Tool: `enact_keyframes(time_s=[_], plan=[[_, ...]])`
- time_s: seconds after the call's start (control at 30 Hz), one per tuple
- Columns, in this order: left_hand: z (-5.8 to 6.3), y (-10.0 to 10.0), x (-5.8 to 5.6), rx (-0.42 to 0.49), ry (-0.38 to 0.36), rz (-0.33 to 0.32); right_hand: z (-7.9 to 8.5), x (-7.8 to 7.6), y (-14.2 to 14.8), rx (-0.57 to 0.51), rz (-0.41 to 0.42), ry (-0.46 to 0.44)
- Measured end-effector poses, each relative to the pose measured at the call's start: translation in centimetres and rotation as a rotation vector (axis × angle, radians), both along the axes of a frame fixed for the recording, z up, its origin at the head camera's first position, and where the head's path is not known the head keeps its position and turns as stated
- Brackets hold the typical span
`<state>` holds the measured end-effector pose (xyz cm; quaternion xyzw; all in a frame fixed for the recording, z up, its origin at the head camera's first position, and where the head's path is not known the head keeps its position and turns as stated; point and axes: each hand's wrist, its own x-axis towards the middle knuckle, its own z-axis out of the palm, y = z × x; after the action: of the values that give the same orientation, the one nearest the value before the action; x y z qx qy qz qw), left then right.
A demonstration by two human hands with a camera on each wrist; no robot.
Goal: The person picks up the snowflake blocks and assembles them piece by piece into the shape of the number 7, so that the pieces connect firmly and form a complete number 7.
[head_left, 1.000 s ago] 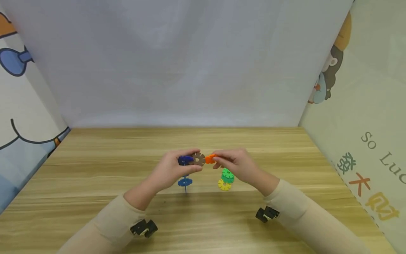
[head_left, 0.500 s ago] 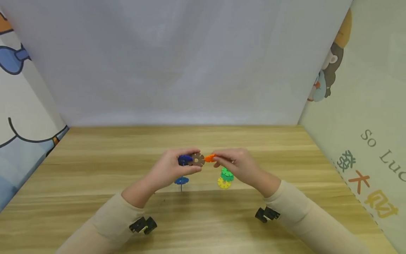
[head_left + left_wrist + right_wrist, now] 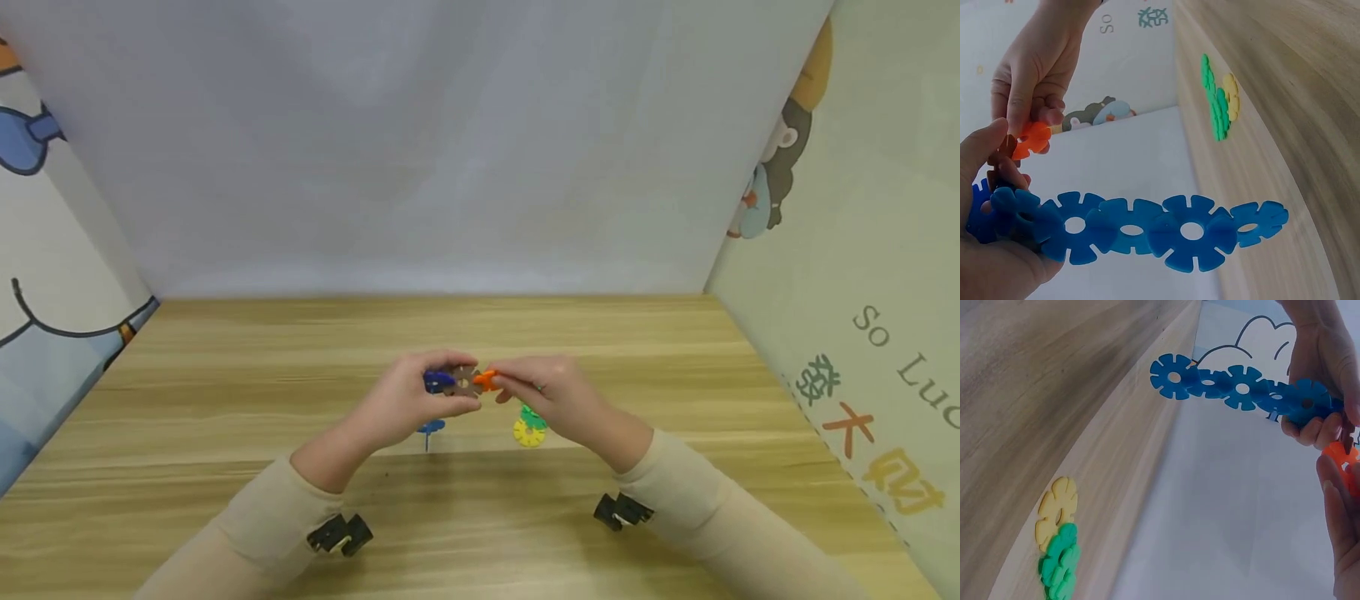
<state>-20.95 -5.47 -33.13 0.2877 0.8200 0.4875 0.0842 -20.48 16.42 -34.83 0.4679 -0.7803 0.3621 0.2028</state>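
My left hand [image 3: 397,402] grips a brown snowflake disc [image 3: 463,383] and a dark blue disc [image 3: 437,381] between thumb and fingers. A chain of interlocked blue discs [image 3: 1192,231] hangs below that hand, above the table. Opposite, my right hand [image 3: 562,392] pinches an orange snowflake disc [image 3: 484,381]. The orange disc's edge meets the brown disc's right edge; whether their slots interlock I cannot tell. Part of the brown disc is hidden by fingers in both wrist views.
On the wooden table [image 3: 480,517], below my right hand, lie a yellow disc [image 3: 529,433] and overlapping green discs [image 3: 1060,559]. A pale cloth [image 3: 435,167] stands behind the table, with a printed wall [image 3: 847,250] at the right.
My right hand has shifted slightly left with the orange disc, pressing in against the brown disc. The left hand stays nearly in place, and the hanging blue chain has swung a little left.
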Motion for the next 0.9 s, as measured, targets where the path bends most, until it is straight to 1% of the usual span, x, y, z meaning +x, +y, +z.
enact_keyframes(time_s=[0.1,0.2,0.3,0.37,0.43,0.47,0.57,0.63,0.67,0.73,0.77,0.8,0.83,0.9], plan=[[0.0,0.0,0.0,0.024,-0.019,0.006,0.0,-0.1,-0.3,0.006,-0.010,0.062],[0.1,0.1,-0.1,0.038,-0.033,0.034,0.2,-0.2,-0.7,-0.006,-0.025,0.089],[0.2,0.2,-0.1,0.054,-0.036,0.050,0.6,-0.1,-0.9,-0.011,-0.032,0.085],[0.2,0.2,-0.1,0.063,-0.045,0.042,0.9,0.0,-0.9,-0.006,-0.026,0.049],[0.1,0.0,-0.2,0.065,-0.043,0.020,1.1,0.2,-0.8,0.009,-0.026,-0.023],[0.0,0.0,-0.2,0.069,-0.051,0.012,1.2,0.3,-0.8,0.015,-0.027,-0.081],[-0.3,-0.5,-0.5,0.085,-0.071,-0.001,1.3,0.4,-0.5,0.008,-0.050,-0.295],[-0.5,-0.8,-0.7,0.102,-0.081,-0.005,1.2,0.4,-0.3,-0.003,-0.074,-0.410],[-0.5,-0.9,-0.7,0.109,-0.092,-0.008,1.2,0.3,-0.2,-0.010,-0.080,-0.456],[-0.6,-1.1,-0.8,0.109,-0.092,-0.019,1.0,0.0,-0.1,-0.014,-0.096,-0.493],[-0.6,-1.2,-0.9,0.087,-0.059,-0.020,0.9,-0.1,-0.1,-0.014,-0.103,-0.491],[-0.5,-1.2,-0.9,0.063,-0.010,-0.022,0.8,-0.2,-0.1,-0.013,-0.110,-0.480],[-0.4,-1.2,-0.9,0.024,0.057,-0.015,0.8,-0.3,-0.1,-0.020,-0.116,-0.475],[-0.2,-1.1,-0.8,-0.076,0.236,0.006,0.7,-0.4,-0.2,-0.034,-0.133,-0.456]])
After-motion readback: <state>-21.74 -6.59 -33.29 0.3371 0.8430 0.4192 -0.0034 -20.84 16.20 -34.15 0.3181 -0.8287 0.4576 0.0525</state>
